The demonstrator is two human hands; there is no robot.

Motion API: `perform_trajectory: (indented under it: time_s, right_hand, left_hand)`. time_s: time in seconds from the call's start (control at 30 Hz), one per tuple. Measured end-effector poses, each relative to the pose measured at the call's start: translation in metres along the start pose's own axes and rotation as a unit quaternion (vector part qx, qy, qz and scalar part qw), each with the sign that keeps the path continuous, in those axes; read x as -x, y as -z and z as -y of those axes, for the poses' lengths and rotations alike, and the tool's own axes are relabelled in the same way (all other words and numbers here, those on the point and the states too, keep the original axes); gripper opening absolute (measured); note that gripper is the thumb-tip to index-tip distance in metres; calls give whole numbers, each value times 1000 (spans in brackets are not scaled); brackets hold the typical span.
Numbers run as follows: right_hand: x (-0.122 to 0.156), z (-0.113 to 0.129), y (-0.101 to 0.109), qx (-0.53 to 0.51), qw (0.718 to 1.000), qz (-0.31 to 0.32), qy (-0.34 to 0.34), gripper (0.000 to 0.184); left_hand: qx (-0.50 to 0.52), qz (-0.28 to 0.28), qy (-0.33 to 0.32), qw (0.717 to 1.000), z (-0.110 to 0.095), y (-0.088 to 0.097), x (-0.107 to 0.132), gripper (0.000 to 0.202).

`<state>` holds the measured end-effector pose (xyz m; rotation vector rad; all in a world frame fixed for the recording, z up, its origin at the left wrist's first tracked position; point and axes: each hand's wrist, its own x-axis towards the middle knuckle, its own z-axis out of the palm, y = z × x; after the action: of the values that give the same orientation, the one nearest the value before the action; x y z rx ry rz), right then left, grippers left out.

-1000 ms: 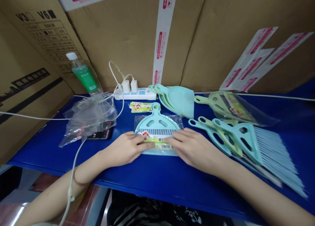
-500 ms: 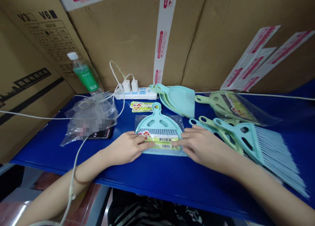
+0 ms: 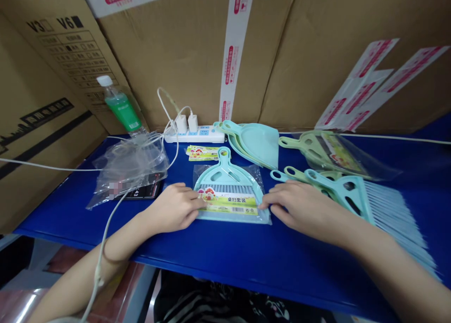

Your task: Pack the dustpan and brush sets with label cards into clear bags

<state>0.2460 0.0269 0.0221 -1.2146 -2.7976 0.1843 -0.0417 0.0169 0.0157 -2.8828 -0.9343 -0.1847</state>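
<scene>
Lightly, left hand [image 3: 174,208], right hand [image 3: 299,210] half-open on bagged dustpan [image 3: 229,180], loose brooms [image 3: 352,194] beside

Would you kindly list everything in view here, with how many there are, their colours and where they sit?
blue table top: one, deep blue, under everything
cardboard boxes: several, brown with red-and-white tape, behind and left of the table
power strip: one, white, two plugs, back edge
plastic bottle: one, green label, white cap, back left
crumpled plastic bag: one, clear, left
black phone: one, black, under the bag's edge
paper labels: small stack, yellow-green, back centre
nested dustpans: a stack, mint, back centre
bagged dustpan: one, pale green, back right
loose hand brushes: several, mint and pale green, right
bagged mint dustpan and brush: one, mint, centre
left hand: one, at the bagged set's left edge
right hand: one, at its right edge
</scene>
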Motion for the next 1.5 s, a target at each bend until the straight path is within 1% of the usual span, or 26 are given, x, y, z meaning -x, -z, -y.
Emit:
perform_trajectory:
  time_s: [0.13, 0.3, 0.4, 0.5, 0.6, 0.7, 0.9, 1.0, 1.13, 1.27, 1.4, 1.5]
  right_hand:
    - [-1, 1, 0, -2, 1000, 8, -7, 33]
    - [-6, 4, -1, -29, 999, 23, -15, 30]
    - [-8, 5, -2, -34, 999, 20, 0, 28]
    - [-8, 6, -3, 1, 999, -2, 36, 27]
    - [-7, 9, -3, 46, 996, -40, 72, 25]
    - [-6, 10, -4, 67, 991, -65, 95, 25]
    - [-7, 9, -8, 72, 985, -100, 124, 23]
    - [-7, 10, -8, 66, 982, -114, 137, 23]
    - [-8, 12, -10, 60, 981, -114, 147, 20]
    - [-10, 17, -15, 49, 979, -116, 158, 17]
    - [-12, 23, -25, 53, 976, -120, 173, 25]
    - [-15, 25, -32, 64, 978, -118, 161, 30]
  left_hand:
    - [-14, -14, 17, 1000, 1, 3, -1, 27]
    - [-19, -24, 6, 1000, 2, 2, -1, 23]
    - [-29, -26, 2, 999, 2, 1, -1, 24]
    - [-44, -38, -17, 998, 3, -1, -1, 25]
    - [-58, -48, -34, 997, 3, -3, 0, 25]
    - [-71, -49, -41, 995, 4, -4, 1, 23]
    - [-85, -53, -47, 994, 3, -4, 0, 20]
    - [-88, -70, -58, 992, 3, -3, 0, 22]
    - [-84, -88, -65, 990, 2, -2, 0, 28]
    - [-82, -70, -73, 992, 0, -4, -1, 26]
    - [-84, -27, -80, 993, -3, -8, -3, 28]
    - [-81, -8, -68, 994, -5, -10, -5, 30]
